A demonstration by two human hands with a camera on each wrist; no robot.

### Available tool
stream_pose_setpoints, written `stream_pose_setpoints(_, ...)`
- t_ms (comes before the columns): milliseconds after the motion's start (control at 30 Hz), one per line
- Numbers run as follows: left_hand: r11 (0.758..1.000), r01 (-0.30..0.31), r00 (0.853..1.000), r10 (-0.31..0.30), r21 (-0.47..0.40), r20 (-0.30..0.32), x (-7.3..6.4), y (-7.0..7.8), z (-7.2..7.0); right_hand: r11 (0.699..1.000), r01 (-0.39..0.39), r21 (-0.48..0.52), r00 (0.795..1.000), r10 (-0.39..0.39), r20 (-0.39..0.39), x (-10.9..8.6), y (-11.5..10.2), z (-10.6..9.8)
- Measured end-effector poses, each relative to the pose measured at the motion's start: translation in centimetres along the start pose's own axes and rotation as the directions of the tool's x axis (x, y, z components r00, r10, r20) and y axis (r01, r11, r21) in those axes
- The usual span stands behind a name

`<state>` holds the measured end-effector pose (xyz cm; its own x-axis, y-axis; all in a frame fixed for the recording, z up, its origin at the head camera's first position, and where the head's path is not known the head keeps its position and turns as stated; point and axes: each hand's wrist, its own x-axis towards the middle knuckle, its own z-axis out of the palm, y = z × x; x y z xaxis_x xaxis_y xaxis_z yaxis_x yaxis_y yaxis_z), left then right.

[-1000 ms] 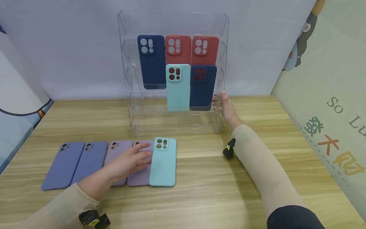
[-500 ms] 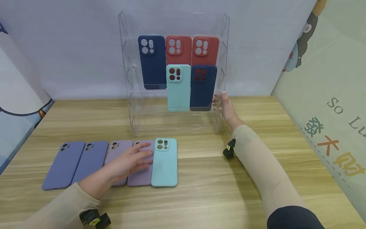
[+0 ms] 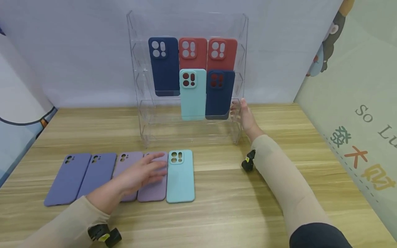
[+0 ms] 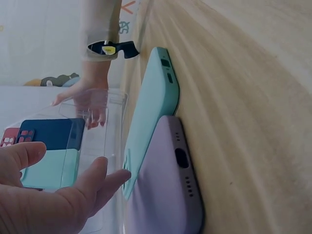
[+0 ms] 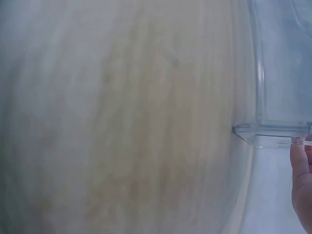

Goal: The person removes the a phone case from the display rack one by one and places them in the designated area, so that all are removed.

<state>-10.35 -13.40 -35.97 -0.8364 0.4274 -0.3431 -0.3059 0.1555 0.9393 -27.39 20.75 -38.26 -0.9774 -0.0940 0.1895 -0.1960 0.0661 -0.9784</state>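
My left hand hovers over two lilac phone cases, its fingers spread and nothing held. Just right of its fingertips a mint phone case lies flat on the table; the left wrist view shows that mint case beside a lilac case. At the right side of a clear acrylic display rack, my right hand grips the side panel, thumb up and fingers seen through the plastic. In the right wrist view only part of the right hand shows, at the rack's edge.
On the rack stand a navy case, two red cases, a mint case and another navy case. Two violet-blue cases lie at the left of the table row. A pale wall cloth hangs behind.
The mint case on the table has slid slightly right, away from the lilac case it overlapped. My left hand has barely shifted; my right hand stays on the rack.
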Motion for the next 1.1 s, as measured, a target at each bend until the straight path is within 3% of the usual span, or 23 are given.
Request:
stream_pose_setpoints(100, 1.000, -0.016, 1.000, 0.016, 0.023, 0.004, 0.3, 0.5, -0.2, 1.000, -0.002, 0.002, 1.000, 0.002, -0.008, 0.0, 0.0, -0.1)
stream_pose_setpoints(267, 0.989, -0.122, 0.992, 0.120, 0.079, 0.026, 1.6, 2.3, -0.4, 1.000, 0.014, 0.002, 1.000, -0.014, -0.017, -0.1, -0.1, -0.2)
stream_pose_setpoints(367, 0.969, -0.197, 0.980, 0.196, 0.150, 0.020, 2.6, 3.7, -0.4, 1.000, 0.019, -0.002, 1.000, -0.019, -0.012, -0.2, -0.1, -0.3)
stream_pose_setpoints(467, 0.943, -0.249, 0.965, 0.262, 0.221, -0.031, 3.6, 5.1, -0.4, 1.000, 0.018, -0.005, 1.000, -0.018, -0.004, -0.2, -0.1, -0.4)
stream_pose_setpoints(667, 0.897, -0.312, 0.913, 0.374, 0.314, -0.163, 6.3, 7.5, -0.1, 1.000, 0.018, 0.007, 1.000, -0.018, -0.001, -0.2, -0.2, -0.2)
stream_pose_setpoints(800, 0.863, -0.347, 0.861, 0.448, 0.368, -0.241, 8.4, 8.7, -0.1, 0.999, 0.024, 0.022, 1.000, -0.024, -0.013, -0.2, -0.3, -0.2)
stream_pose_setpoints(900, 0.862, -0.343, 0.828, 0.466, 0.374, -0.313, 9.7, 9.2, -0.2, 0.999, 0.021, 0.030, 1.000, -0.021, -0.006, -0.2, -0.3, -0.2)
stream_pose_setpoints(967, 0.867, -0.326, 0.815, 0.460, 0.378, -0.352, 10.3, 9.5, -0.2, 0.999, 0.019, 0.027, 1.000, -0.019, 0.001, -0.2, -0.2, -0.2)
stream_pose_setpoints(1100, 0.875, -0.301, 0.813, 0.443, 0.379, -0.377, 11.1, 10.0, 0.1, 1.000, 0.013, 0.016, 1.000, -0.013, 0.004, -0.2, -0.1, -0.2)
